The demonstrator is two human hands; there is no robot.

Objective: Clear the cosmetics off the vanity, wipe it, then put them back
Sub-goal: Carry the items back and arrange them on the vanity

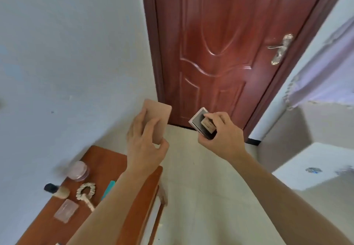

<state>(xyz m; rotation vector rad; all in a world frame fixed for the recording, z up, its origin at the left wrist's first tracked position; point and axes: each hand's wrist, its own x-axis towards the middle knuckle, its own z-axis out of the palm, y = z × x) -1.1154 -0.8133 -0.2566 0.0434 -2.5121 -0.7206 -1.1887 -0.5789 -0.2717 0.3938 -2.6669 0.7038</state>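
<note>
Your left hand (145, 145) grasps pink case (159, 118), right hand (220, 131) grasps dark compact (199, 122), both held clear of desk (107, 160). Jar (78, 171), brush (57, 190), hair tie (86, 191) lie on desk: clearing seems unfinished; wiping, returning likely ahead.

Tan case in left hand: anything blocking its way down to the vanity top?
Nothing visible. The tan case in the left hand is held high near the bare far end of the vanity; the jar and hair tie sit nearer.

Pinkish-tan case (160, 114), grey compact (196, 120), red-brown door (220, 43) (oval relief), teal strip (108, 189).
</note>
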